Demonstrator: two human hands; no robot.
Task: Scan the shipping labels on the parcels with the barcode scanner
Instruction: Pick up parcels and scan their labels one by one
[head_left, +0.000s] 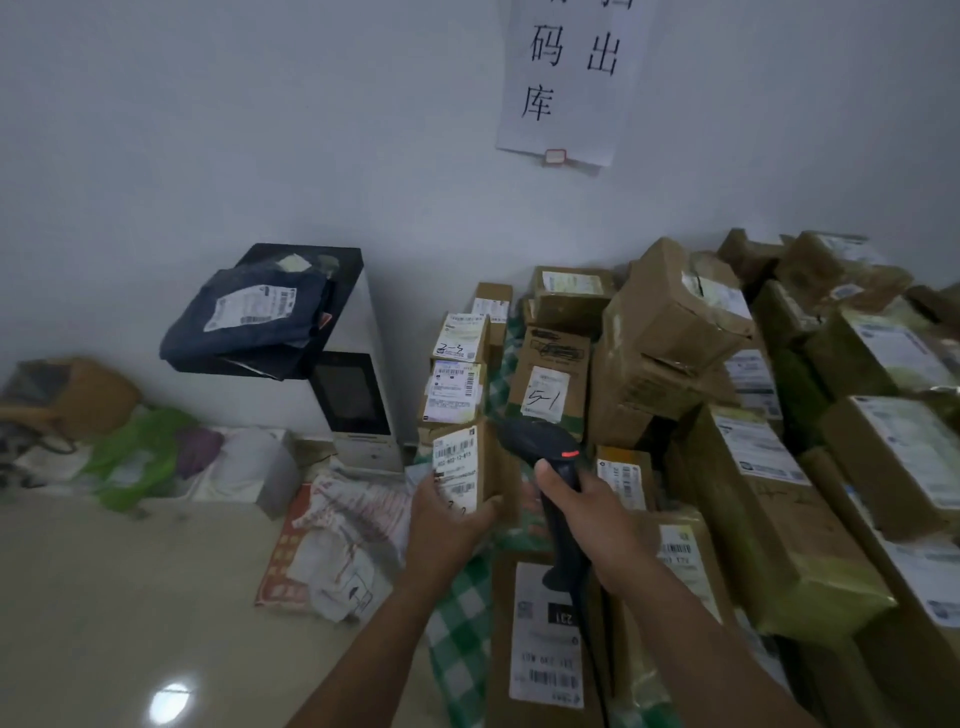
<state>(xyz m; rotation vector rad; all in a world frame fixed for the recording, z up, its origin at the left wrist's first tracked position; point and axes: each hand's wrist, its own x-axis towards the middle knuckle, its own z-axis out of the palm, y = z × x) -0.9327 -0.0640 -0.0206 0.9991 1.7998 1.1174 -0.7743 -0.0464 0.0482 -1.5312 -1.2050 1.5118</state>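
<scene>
- Far left, on the floor by the wall: a brown bag (72, 395), a green plastic bag (140, 452) and pale containers (249, 462), bunched together.
- Next along, a white machine (363, 332) with a dark screen, against the wall. On its black top, a dark blue mailer (249, 317), label up, hanging over the left edge.
- On the floor in front of the machine, crumpled red-and-white printed bags (337, 540).
- Reaching in from below, the left hand (447, 519), fingers and thumb curled round the lower end of a small carton (488, 467). Held upright, with its shipping label (456, 467) turned left and towards the camera.
- Behind it, stacked cartons marked "2-3" (460, 338) and "5-1" (548, 389).
- Just right of the held carton, the barcode scanner (540, 447): black, red light lit on the head, head close against the carton's right side. Touching or not, cannot tell.
- Wrapped round the scanner's handle, the right hand (587, 514), thumb up along the back, just right of the other hand.
- High on the wall above, a paper sign (571, 78) with large black characters.
- Under both forearms, a green-and-white checked cloth (462, 623) and a flat carton (550, 639) with a white label.
- Rightwards, a heap of brown parcels (779, 467), labels at many angles.
</scene>
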